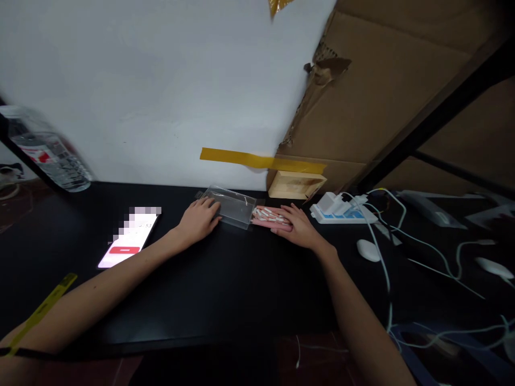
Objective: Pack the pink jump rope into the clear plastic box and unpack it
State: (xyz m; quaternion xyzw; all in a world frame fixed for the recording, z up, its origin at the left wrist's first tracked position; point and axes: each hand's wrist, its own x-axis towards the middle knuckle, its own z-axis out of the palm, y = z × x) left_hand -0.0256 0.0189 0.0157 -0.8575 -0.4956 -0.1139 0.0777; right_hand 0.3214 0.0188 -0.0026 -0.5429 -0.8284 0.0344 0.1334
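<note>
A clear plastic sleeve-like box (231, 206) lies on the black table (225, 289) near the white wall. My left hand (199, 219) rests on its left end with fingers laid over it. A pink tray (269, 219) filled with several small white pieces sticks out of the box's right end. My right hand (295, 225) lies on that tray's right end, fingers stretched along it.
A lit phone (131, 238) lies at the left. A plastic water bottle (46, 150) stands at the far left. Behind the tray sits a small wooden block (295, 185). A white power strip (341, 210), cables and white plugs (368, 250) spread over the right side.
</note>
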